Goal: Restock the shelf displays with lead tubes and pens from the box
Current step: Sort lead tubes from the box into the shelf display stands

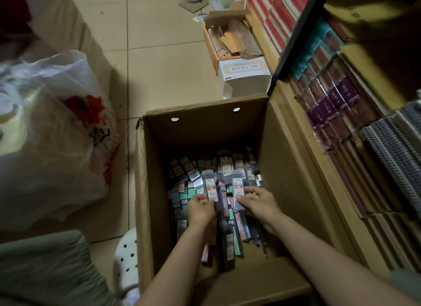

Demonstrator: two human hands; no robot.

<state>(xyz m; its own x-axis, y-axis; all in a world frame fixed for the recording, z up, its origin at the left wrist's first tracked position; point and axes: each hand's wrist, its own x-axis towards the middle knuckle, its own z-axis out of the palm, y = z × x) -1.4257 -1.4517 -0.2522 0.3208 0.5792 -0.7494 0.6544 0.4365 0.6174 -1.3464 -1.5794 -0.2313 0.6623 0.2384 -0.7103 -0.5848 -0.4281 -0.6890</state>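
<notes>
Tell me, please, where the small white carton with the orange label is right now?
The white carton sits on the floor just beyond the far right corner of the big cardboard box, against the shelf unit and in front of an open orange box.

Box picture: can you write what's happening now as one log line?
step: picking stock | left hand: holds lead tube | right hand: holds another lead tube | place: inside cardboard box | shelf: not restocked yet

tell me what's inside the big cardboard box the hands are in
The cardboard box holds a loose pile of lead tubes and small flat packs. The left hand and right hand each hold a tube. Whatever lies beneath the pile is covered.
</notes>
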